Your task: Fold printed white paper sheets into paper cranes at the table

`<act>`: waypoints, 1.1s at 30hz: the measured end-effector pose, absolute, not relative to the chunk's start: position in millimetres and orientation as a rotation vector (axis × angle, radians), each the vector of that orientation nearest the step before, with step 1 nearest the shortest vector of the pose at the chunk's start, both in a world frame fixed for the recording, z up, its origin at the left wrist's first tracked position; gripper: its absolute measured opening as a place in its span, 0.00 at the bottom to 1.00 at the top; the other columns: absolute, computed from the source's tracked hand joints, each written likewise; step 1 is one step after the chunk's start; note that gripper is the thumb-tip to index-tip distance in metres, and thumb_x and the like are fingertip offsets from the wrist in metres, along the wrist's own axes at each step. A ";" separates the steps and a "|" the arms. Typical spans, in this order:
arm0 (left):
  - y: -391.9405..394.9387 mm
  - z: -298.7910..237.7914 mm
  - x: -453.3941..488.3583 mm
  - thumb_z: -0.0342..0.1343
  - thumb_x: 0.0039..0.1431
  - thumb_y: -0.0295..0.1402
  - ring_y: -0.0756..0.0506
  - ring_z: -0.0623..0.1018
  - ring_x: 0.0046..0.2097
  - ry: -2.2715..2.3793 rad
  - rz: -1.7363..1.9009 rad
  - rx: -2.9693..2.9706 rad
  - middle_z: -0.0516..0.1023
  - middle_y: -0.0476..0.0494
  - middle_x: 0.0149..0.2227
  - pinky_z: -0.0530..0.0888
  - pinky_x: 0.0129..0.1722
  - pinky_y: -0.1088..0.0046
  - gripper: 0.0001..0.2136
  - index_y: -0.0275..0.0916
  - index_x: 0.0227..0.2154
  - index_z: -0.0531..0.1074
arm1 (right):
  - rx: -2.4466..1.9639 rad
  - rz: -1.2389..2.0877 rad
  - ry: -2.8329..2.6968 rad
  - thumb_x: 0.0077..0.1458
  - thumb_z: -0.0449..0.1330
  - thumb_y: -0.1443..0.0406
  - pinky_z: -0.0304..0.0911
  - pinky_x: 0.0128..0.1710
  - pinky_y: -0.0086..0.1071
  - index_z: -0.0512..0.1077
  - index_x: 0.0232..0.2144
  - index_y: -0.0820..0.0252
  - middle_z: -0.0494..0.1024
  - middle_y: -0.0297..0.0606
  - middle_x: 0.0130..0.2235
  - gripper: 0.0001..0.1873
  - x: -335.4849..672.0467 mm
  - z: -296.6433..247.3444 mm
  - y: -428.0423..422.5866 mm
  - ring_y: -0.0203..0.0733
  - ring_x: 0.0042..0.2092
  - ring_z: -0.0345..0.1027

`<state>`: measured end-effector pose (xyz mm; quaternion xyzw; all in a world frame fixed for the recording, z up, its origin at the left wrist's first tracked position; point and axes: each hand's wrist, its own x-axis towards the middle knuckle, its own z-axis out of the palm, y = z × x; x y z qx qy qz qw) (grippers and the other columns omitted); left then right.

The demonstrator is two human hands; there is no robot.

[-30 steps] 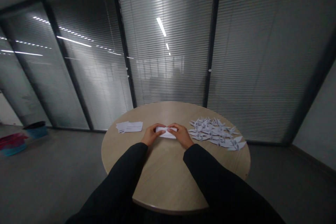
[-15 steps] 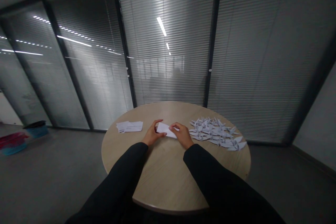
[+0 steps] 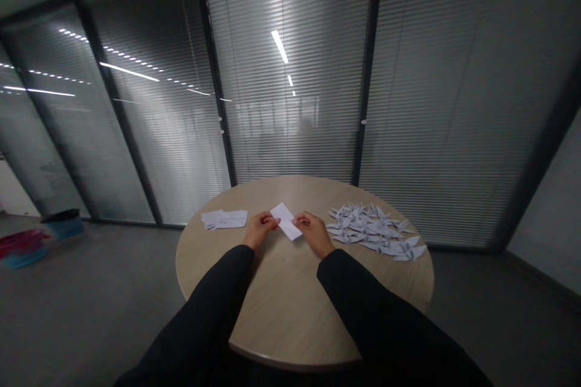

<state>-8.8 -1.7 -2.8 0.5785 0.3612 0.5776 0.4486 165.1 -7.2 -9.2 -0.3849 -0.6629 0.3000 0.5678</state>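
A small white sheet of paper (image 3: pixel 285 222) is held between my two hands over the middle of the round table. My left hand (image 3: pixel 260 228) pinches its left edge with thumb and fingers. On the opposite edge, my right hand (image 3: pixel 313 231) has its fingertips closed. The paper is turned at a slant, one corner pointing away from me. Folded white paper cranes (image 3: pixel 370 230) lie in a crowded group to the right of my right hand. Left of my left hand rests a small pile of white paper sheets (image 3: pixel 230 219).
The round wooden table (image 3: pixel 290 314) has a pale top and stands before glass panels with blinds (image 3: pixel 290 145). On the floor at far left are a blue bin with a red liner (image 3: pixel 22 248) and a blue bin with a black liner (image 3: pixel 63 225).
The paper has turned from lying lengthwise to a slant with a corner pointing away. My left hand has shifted its hold, its fingers now bunched at the left edge. My right hand barely moved.
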 end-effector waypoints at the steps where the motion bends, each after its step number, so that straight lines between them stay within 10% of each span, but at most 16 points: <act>1: -1.3 -2.5 -9.0 0.66 0.35 0.43 0.51 0.73 0.24 0.904 1.423 1.432 0.72 0.50 0.20 0.71 0.30 0.74 0.18 0.34 0.21 0.68 | -0.901 0.707 -1.559 0.45 0.59 0.57 0.61 0.28 0.29 0.69 0.26 0.61 0.74 0.36 0.25 0.12 165.1 -9.0 -7.5 0.38 0.28 0.68; 25: -4.6 -1.9 -10.6 0.49 0.50 0.54 0.50 0.69 0.14 1.131 1.491 1.521 0.69 0.48 0.12 0.67 0.14 0.75 0.23 0.37 0.15 0.64 | -0.907 0.720 -1.633 0.45 0.59 0.58 0.60 0.29 0.29 0.70 0.26 0.61 0.73 0.34 0.23 0.11 164.8 -7.6 -10.4 0.36 0.27 0.67; 33: -6.4 -5.0 -6.1 0.52 0.45 0.57 0.47 0.76 0.23 0.962 1.319 1.564 0.76 0.41 0.23 0.73 0.22 0.72 0.27 0.31 0.22 0.71 | -0.928 0.673 -1.603 0.46 0.59 0.58 0.59 0.27 0.28 0.69 0.25 0.60 0.73 0.33 0.23 0.11 167.3 -7.2 -11.2 0.36 0.26 0.66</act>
